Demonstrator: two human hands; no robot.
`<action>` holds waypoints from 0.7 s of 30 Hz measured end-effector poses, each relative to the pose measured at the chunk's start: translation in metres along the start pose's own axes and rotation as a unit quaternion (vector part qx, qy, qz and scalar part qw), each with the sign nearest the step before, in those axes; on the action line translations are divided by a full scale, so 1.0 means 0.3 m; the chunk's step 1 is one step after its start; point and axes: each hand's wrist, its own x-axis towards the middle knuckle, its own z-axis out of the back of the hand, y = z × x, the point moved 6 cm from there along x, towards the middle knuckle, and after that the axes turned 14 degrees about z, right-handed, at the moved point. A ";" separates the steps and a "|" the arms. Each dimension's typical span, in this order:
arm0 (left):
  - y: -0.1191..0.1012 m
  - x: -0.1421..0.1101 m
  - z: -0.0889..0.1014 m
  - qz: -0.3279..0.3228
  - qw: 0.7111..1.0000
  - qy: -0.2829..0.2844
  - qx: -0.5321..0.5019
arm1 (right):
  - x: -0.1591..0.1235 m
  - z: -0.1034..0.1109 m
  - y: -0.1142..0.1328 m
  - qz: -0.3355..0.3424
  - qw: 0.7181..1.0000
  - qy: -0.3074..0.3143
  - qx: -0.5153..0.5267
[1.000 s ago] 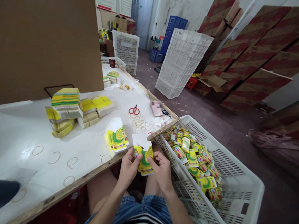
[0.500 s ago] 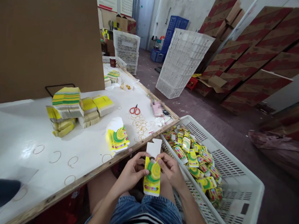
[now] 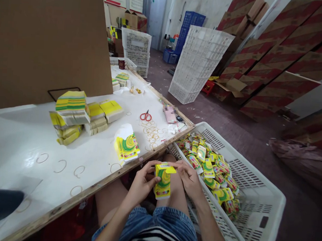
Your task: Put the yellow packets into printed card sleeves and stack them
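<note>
A small yellow and green carton [image 3: 162, 181] stands upright above my lap, held between both hands. My left hand [image 3: 143, 183] grips its left side with curled fingers. My right hand [image 3: 189, 177] pinches its folded top flap from the right. A short pile of flat yellow cartons [image 3: 126, 145] lies on the white table [image 3: 25, 152] just left of my hands. At my right stands a white plastic crate [image 3: 254, 199] with several folded yellow cartons [image 3: 212, 171] heaped in it.
Stacks of bundled flat cartons [image 3: 71, 111] sit further back on the table, with red scissors [image 3: 145, 116] and several rubber bands [image 3: 152, 131] near the edge. A brown board [image 3: 46, 37] stands behind. White crates [image 3: 197, 64] and leaning cardboard boxes [image 3: 276, 58] occupy the floor.
The carton's white top flap, upright half a second ago, is now folded down over the top. Both hands and carton shifted from the table edge to over my lap.
</note>
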 end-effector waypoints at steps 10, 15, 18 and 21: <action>0.004 -0.004 -0.020 -0.004 0.999 0.014 0.039 | -0.014 -0.059 -0.037 -0.098 0.994 0.033 -0.034; -0.006 -0.006 -0.017 0.028 0.999 0.018 -0.015 | -0.017 -0.061 -0.032 -0.090 0.995 0.037 -0.034; -0.008 -0.010 -0.020 0.038 0.999 0.021 -0.025 | -0.014 -0.034 -0.026 -0.064 0.997 0.010 -0.028; -0.007 -0.009 -0.022 0.035 0.999 0.018 -0.013 | -0.015 -0.012 -0.025 -0.040 0.999 -0.030 -0.017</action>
